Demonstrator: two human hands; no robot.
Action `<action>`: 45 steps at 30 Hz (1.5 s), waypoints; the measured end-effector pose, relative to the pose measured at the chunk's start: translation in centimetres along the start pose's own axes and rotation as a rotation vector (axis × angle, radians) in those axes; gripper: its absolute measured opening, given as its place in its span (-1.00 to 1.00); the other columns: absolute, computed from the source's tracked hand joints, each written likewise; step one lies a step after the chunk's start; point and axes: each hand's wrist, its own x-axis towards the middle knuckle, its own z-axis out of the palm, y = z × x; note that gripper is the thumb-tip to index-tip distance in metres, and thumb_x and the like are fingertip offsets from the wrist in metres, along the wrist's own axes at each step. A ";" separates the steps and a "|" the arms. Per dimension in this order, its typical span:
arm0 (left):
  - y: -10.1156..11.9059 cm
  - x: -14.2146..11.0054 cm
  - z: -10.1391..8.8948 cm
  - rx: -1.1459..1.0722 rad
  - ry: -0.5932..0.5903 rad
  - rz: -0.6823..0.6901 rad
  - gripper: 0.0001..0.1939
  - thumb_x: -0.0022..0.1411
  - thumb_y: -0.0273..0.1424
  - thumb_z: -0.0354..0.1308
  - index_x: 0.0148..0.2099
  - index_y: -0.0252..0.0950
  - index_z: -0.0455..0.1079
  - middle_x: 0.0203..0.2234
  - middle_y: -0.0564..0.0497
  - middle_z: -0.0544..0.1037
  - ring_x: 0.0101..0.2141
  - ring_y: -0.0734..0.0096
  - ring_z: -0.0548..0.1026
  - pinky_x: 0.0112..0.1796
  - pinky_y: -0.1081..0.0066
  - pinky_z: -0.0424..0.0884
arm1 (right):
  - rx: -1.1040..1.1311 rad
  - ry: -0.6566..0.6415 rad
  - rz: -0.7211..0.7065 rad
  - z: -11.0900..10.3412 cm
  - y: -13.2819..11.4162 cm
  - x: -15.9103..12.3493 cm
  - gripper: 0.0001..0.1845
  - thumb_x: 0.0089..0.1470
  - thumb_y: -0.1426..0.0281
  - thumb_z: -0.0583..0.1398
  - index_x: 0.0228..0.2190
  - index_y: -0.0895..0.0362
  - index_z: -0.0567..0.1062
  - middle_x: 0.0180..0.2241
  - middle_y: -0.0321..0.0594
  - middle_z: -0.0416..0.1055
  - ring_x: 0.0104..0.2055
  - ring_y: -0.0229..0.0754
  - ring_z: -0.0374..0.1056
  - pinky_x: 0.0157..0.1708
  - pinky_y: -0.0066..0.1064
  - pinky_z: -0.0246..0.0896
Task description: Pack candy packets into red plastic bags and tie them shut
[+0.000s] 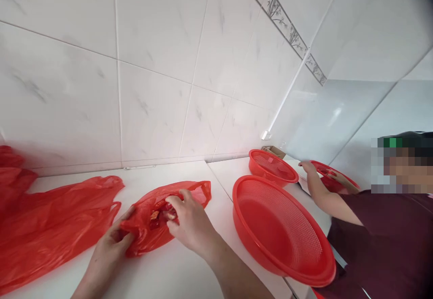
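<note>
A red plastic bag (142,242) lies on the white counter in front of me, its mouth spread open. My left hand (113,242) grips the near left edge of the bag between thumb and fingers. Inside it show several small shiny wrapped packets (154,218), red and gold; their contents are too small to tell. My right hand (191,222) reaches over the bag's mouth, thumb and fingers curled around some of these packets. The fingertips partly cover what they hold.
More red plastic bags (64,213) spread across the counter (162,274) at left. To the right stand a large red basket (270,218) and a smaller one (270,166). Beyond them, a person in a dark maroon shirt (389,240) reaches into another red basket (350,179). A tiled wall borders the counter.
</note>
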 end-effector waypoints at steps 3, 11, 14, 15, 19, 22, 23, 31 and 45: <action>-0.4 0.1 0.3 -0.092 -0.057 -0.048 -0.31 0.01 -0.30 0.16 0.23 -0.17 0.19 0.13 -0.08 0.37 0.03 0.04 0.43 -0.19 0.33 0.51 | 0.036 0.040 0.016 0.6 1.3 -1.0 -0.44 -0.07 0.51 0.18 0.00 -0.05 0.29 0.05 -0.18 0.22 -0.04 -0.10 0.31 -0.11 -0.25 0.33; -1.1 0.0 0.8 -0.211 -0.013 0.042 -0.34 -0.02 -0.40 0.13 0.19 -0.28 0.23 0.16 -0.14 0.33 0.12 0.06 0.32 0.00 0.23 0.37 | -0.145 0.396 0.242 3.7 7.8 -3.7 -0.49 0.06 0.35 0.09 0.08 0.12 0.26 0.18 0.05 0.08 0.19 0.13 0.07 0.02 0.02 0.18; -1.1 -0.1 0.8 -0.205 0.007 0.050 -0.41 0.01 -0.42 0.09 0.16 -0.28 0.27 0.08 -0.14 0.43 0.09 0.09 0.36 -0.01 0.22 0.37 | -0.067 0.348 0.369 4.2 9.1 -3.7 -0.52 0.11 0.23 0.04 0.03 0.16 0.30 0.10 0.07 0.20 0.12 0.13 0.15 0.00 -0.02 0.17; -1.0 -0.2 0.8 -0.197 0.012 0.054 -0.43 0.02 -0.42 0.07 0.14 -0.28 0.29 0.04 -0.13 0.46 0.07 0.11 0.38 -0.03 0.22 0.38 | -0.006 0.318 0.417 4.3 9.5 -3.7 -0.54 0.13 0.20 0.01 0.00 0.15 0.32 0.06 0.04 0.25 0.09 0.10 0.19 -0.02 -0.06 0.19; -0.8 -0.2 0.7 -0.132 0.025 0.096 -0.50 0.03 -0.45 0.01 0.07 -0.26 0.35 -0.08 -0.09 0.54 -0.03 0.17 0.46 -0.09 0.26 0.41 | 0.148 0.252 0.544 4.7 10.8 -3.7 -0.58 0.17 0.17 -0.07 -0.07 0.11 0.36 -0.04 -0.05 0.33 -0.09 -0.01 0.34 -0.20 -0.22 0.28; -0.5 -0.4 0.8 -0.098 0.016 0.133 -0.57 0.02 -0.46 -0.01 -0.03 -0.23 0.41 -0.13 -0.06 0.55 -0.08 0.20 0.48 -0.12 0.28 0.40 | 0.184 0.246 0.576 5.3 11.6 -3.8 -0.61 0.07 0.23 0.05 -0.09 0.11 0.39 -0.09 -0.06 0.37 -0.17 -0.03 0.38 -0.29 -0.27 0.28; -0.4 -0.6 0.8 -0.088 0.014 0.149 -0.60 0.01 -0.47 -0.01 -0.09 -0.22 0.44 -0.14 -0.05 0.55 -0.09 0.21 0.48 -0.12 0.30 0.39 | 0.202 0.245 0.580 5.4 11.7 -3.8 -0.63 0.03 0.27 0.08 -0.11 0.09 0.40 -0.13 -0.09 0.40 -0.20 -0.05 0.38 -0.30 -0.29 0.28; 1.8 -0.1 -0.3 -0.087 0.142 0.243 -0.89 0.07 -0.41 0.06 -0.48 -0.24 0.36 -0.39 0.02 0.48 -0.32 0.31 0.44 -0.29 0.40 0.34 | 0.390 0.363 0.470 3.4 9.6 -2.4 -0.81 -0.04 0.23 0.16 -0.52 0.08 0.34 -0.46 -0.29 0.37 -0.41 -0.18 0.30 -0.37 -0.36 0.21; 10.8 0.2 -2.7 -0.540 0.326 0.314 -0.91 0.04 -0.46 0.07 -0.44 -0.24 0.19 -0.46 0.07 0.46 -0.32 0.34 0.49 -0.30 0.37 0.37 | 1.313 0.602 0.360 -3.5 5.5 1.4 -0.72 -0.05 0.21 0.28 -0.42 0.08 0.32 -0.38 -0.29 0.46 -0.28 -0.15 0.42 -0.23 -0.26 0.30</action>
